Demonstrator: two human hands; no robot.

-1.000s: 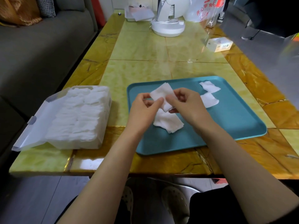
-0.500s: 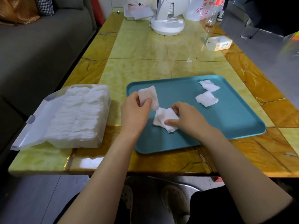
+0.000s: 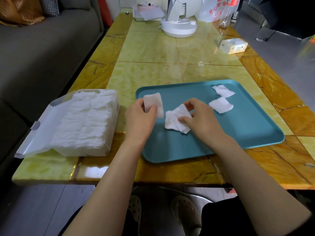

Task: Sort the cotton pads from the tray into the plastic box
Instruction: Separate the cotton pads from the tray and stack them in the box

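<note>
A teal tray (image 3: 247,133) lies on the table in front of me. My left hand (image 3: 139,120) holds one white cotton pad (image 3: 156,103) upright over the tray's left edge. My right hand (image 3: 202,120) pinches the top pad of a small pile of cotton pads (image 3: 175,121) at the tray's middle. Two more pads, one (image 3: 223,91) behind the other (image 3: 220,105), lie at the tray's far right. The clear plastic box (image 3: 88,147), nearly full of stacked pads, stands to the left with its lid (image 3: 39,132) folded open.
At the table's far end stand a white fan base (image 3: 179,28), a plastic bag (image 3: 219,11) and a white container (image 3: 146,14). A small tissue pack (image 3: 233,46) lies at the right. A grey sofa (image 3: 42,53) runs along the left side.
My left hand has carried its pad left and apart from the right hand. My right hand dropped onto the pile in the tray and now lifts a pad's edge.
</note>
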